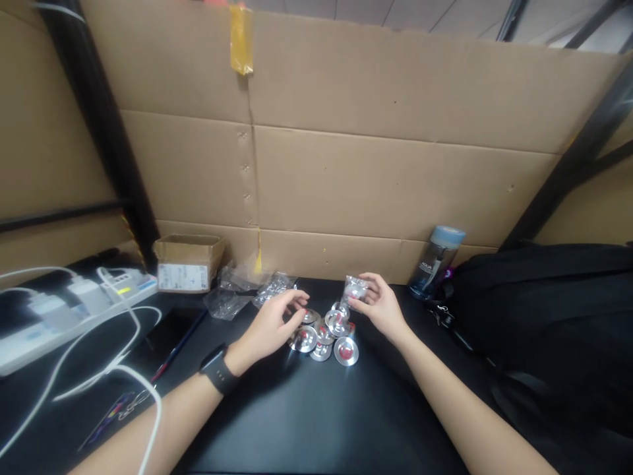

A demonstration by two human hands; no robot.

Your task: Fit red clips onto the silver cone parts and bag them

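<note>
A pile of shiny round metal discs (346,351) with red centres lies in the middle of the black table, several of them overlapping. My right hand (383,307) pinches a small clear plastic packet (355,288) between thumb and fingers, just above the pile's back right. Something silvery shows through its plastic, but I cannot make out what. At the pile's left side is my left hand (277,324), thumb apart from the bent fingers and nothing visible between them. It hovers beside the nearest discs; whether it touches them I cannot tell.
Crumpled clear plastic bags (232,300) lie behind my left hand, near an open cardboard box (189,264). A power strip (99,307) with white cables (148,379) occupies the left. A water bottle (435,264) and a black bag (548,316) stand right. Cardboard walls off the back.
</note>
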